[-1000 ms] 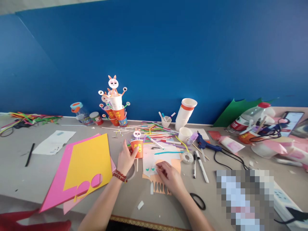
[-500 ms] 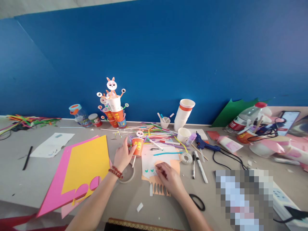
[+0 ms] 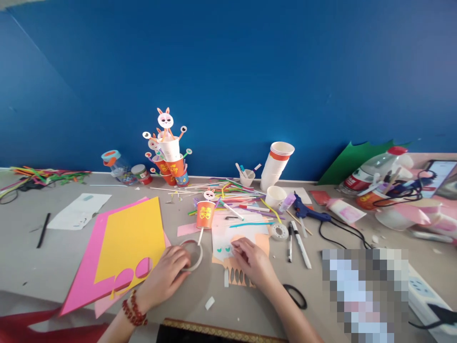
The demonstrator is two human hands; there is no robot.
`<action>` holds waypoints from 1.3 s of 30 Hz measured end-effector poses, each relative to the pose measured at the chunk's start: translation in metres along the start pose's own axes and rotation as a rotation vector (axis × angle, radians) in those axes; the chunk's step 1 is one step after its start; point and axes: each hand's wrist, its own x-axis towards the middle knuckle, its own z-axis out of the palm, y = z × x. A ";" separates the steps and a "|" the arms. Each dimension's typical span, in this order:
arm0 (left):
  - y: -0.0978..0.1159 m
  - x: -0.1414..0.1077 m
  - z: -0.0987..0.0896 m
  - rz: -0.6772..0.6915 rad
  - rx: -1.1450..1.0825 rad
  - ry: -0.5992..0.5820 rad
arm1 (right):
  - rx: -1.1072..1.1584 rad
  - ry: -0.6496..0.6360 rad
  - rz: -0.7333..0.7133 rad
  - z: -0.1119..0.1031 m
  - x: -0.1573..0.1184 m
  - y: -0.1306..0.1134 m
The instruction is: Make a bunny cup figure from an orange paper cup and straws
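Observation:
My left hand has its fingers curled at the left side of a roll of tape, gripping its rim. Just beyond the roll stands a red paper cup with gold characters, a rabbit face above it and a white stick below. My right hand is closed in a pinch over white paper; what its fingertips hold, if anything, is too small to make out. Beside these fingertips are small green cut shapes. Under the white paper lies an orange sheet with leaf-shaped holes.
Yellow card on pink card lies left. Behind are finished rabbit cups, loose pipe cleaners and sticks, and stacked paper cups. A glue gun, markers, small tape and scissors handle lie right.
My left hand has let go of the red paper cup and moved down toward me to the roll of tape. My right hand stays pinched over the paper. The view has shifted slightly.

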 end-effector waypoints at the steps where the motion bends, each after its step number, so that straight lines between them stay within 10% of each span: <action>1: 0.006 0.001 -0.001 0.008 -0.041 -0.017 | -0.027 -0.008 -0.025 -0.003 0.000 -0.004; 10: 0.066 0.032 -0.001 0.009 -0.451 -0.048 | 0.051 -0.251 -0.333 -0.034 -0.008 -0.062; 26: 0.055 0.059 0.009 -0.032 -1.407 -0.078 | 0.862 -0.042 0.137 -0.015 -0.020 -0.035; 33: 0.064 0.069 0.015 -0.194 -1.227 -0.115 | 0.540 0.057 0.154 -0.012 -0.017 -0.036; 39: 0.079 0.074 0.012 0.013 -1.330 -0.073 | 0.977 0.072 0.325 0.003 -0.015 -0.034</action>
